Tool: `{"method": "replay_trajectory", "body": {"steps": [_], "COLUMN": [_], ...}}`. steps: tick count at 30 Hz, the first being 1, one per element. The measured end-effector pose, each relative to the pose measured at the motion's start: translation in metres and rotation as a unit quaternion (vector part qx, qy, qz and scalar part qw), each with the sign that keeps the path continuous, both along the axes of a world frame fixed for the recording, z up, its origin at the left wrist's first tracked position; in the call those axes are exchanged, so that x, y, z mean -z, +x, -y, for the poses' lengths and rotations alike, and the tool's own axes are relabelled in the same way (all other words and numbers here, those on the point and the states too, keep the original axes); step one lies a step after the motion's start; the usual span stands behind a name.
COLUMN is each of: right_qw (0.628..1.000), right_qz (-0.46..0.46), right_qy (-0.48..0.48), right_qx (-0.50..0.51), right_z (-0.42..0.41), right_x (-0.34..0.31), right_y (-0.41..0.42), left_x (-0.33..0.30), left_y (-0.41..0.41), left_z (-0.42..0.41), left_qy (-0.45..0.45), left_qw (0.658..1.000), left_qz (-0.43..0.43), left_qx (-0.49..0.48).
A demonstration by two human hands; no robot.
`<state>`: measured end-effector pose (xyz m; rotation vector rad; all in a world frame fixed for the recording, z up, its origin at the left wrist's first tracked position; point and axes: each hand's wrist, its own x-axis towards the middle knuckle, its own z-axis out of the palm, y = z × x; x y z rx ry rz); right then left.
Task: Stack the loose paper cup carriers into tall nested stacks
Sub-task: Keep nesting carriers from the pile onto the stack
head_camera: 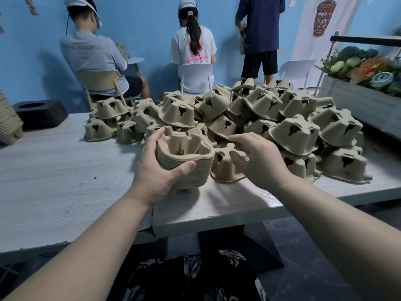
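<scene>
A short nested stack of brown pulp cup carriers [186, 155] stands open side up near the table's front edge, and my left hand [159, 168] grips it with thumb in front and fingers behind. Just to its right lies a single carrier [224, 166], upside down on the table. My right hand [258, 158] is over that carrier's right side with fingers curled against its top; how firmly it holds is unclear. Behind both, a big loose heap of carriers [260, 118] covers the middle and right of the table.
The pale wooden table [65, 170] has bare surface at the left. A tall finished stack [9, 122] lies at the far left beside a dark block [41, 112]. A planter box with flowers [358, 98] borders the right. Three people [191, 46] face away behind the table.
</scene>
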<state>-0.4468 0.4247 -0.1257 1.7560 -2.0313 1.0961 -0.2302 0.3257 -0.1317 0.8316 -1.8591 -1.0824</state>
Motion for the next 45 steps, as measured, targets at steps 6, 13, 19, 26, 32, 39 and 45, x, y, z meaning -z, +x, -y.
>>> {"method": "replay_trajectory", "body": {"steps": [6,13,19,26,32,39,45], "right_qw": [0.983,0.958,0.968,0.98,0.984,0.986,0.981], "right_qz": [0.021,-0.024,-0.006,0.033,0.065,0.062,-0.032], "right_qy": [0.167,0.276,0.238,0.152,0.111,0.086,0.162], "right_qx": [0.073,0.075,0.083,0.121,0.124,0.132,0.099], "right_z": [0.022,0.037,0.032,0.022,0.014,-0.001,-0.002], "right_x": [0.003,0.005,0.004,-0.012,-0.011,-0.006,-0.013], "right_y": [-0.005,0.001,0.0,-0.008,-0.009,-0.005,-0.007], "left_x": [-0.002,0.0,0.003,0.002,0.002,0.001,-0.001], "left_y": [0.001,0.006,0.007,0.007,0.007,0.007,0.005], "left_z": [0.004,0.006,0.009,0.007,0.006,0.005,0.005], "left_qy": [-0.007,-0.014,-0.014,-0.012,-0.014,-0.017,-0.015], "left_qw": [1.0,0.999,0.999,0.999,0.999,0.999,0.999], "left_qz": [0.008,0.028,0.029,0.028,0.029,0.034,0.04], "left_qx": [-0.002,-0.012,-0.014,-0.012,-0.015,-0.017,-0.014]}}
